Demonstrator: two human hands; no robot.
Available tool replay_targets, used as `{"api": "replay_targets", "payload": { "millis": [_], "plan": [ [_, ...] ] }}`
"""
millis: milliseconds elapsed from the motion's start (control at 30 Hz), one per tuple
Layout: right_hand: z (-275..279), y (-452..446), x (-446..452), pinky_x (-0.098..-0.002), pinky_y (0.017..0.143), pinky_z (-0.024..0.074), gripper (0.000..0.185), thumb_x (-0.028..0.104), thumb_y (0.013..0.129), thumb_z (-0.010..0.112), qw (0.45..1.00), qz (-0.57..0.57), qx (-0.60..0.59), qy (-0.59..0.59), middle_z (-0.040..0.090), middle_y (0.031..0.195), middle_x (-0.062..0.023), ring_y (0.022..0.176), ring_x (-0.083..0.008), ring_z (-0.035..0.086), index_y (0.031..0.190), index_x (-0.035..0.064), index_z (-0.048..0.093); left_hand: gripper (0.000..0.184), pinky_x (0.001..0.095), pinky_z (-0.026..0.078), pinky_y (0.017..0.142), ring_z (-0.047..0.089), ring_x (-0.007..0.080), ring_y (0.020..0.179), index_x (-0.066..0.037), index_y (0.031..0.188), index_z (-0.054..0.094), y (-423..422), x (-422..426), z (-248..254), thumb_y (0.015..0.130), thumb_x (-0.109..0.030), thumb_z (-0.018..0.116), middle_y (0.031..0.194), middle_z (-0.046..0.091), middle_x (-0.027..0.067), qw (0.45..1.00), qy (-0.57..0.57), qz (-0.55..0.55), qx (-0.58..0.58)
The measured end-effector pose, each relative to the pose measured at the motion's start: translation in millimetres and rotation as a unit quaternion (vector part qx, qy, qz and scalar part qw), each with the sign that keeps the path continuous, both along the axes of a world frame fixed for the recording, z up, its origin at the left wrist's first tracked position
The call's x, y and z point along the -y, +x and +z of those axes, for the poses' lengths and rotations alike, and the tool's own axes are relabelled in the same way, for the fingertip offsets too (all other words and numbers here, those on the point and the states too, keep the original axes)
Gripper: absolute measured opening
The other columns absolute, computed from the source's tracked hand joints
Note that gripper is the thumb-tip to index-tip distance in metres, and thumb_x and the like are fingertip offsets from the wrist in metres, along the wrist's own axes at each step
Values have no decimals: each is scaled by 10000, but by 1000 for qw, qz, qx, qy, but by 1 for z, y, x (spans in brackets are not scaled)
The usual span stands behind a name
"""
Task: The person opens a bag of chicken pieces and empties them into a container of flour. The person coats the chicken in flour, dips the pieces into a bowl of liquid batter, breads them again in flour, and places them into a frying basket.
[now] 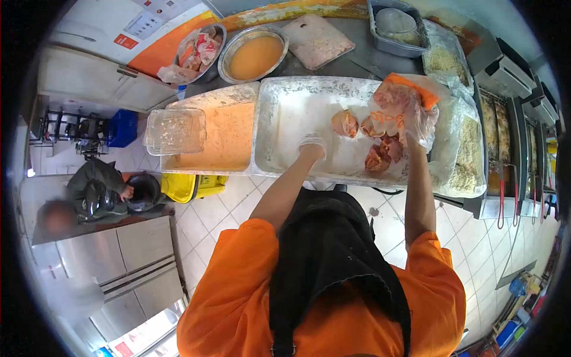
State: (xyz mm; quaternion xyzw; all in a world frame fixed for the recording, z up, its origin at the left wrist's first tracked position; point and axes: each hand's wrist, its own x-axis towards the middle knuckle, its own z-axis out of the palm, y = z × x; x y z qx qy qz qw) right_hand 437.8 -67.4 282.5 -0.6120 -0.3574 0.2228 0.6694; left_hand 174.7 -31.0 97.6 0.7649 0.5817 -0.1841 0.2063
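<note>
My right hand (pixel 420 135) grips a clear plastic bag (pixel 389 122) with orange print, tilted over the right side of a white metal tub (pixel 267 119). The bag's plastic hides most of the fingers. Below its mouth several reddish raw chicken pieces (pixel 377 159) lie on white flour (pixel 303 110). Another chicken piece (pixel 345 124) sits apart, nearer the tub's middle. My left hand (pixel 312 141), whitened or covered at the fingers, reaches down to the flour left of the meat; its finger pose does not show.
On the left stands a tub of orange powder (pixel 229 140) with a wire basket (pixel 175 131) across it. Behind are a bowl of orange liquid (pixel 256 56), a bowl of bagged meat (pixel 202 50) and a dusted board (pixel 315 38). Fryers (pixel 499 137) stand right. Another person (pixel 98 190) works at left.
</note>
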Motion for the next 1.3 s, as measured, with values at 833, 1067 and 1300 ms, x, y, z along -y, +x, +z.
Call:
{"api": "replay_targets", "payload": {
  "millis": [833, 1067, 1300],
  "plan": [
    [-12, -36, -18, -230, 656, 467, 159, 106, 837, 734, 985, 117, -119, -54, 678, 881, 4, 768, -51, 577, 969, 25, 700, 371, 426, 494, 887, 623, 338, 1029, -75, 1131, 646, 6, 18, -26, 804, -242, 598, 1143, 627, 182, 991, 100, 29, 79],
    [-2, -36, -14, -230, 660, 479, 151, 103, 821, 745, 978, 193, -63, -55, 670, 844, 12, 738, -59, 575, 947, 30, 704, 248, 408, 493, 765, 639, 237, 930, -98, 971, 687, -25, -15, -22, 814, -277, 616, 1002, 673, 143, 979, 29, -153, 129],
    [3, -47, -14, -247, 648, 495, 140, 72, 809, 747, 947, 295, -55, -115, 681, 841, 0, 736, -63, 579, 937, 33, 706, 118, 308, 474, 742, 583, 148, 811, -115, 976, 571, 29, -13, 95, 905, -203, 600, 918, 609, 39, 459, -109, 533, 703]
  ]
}}
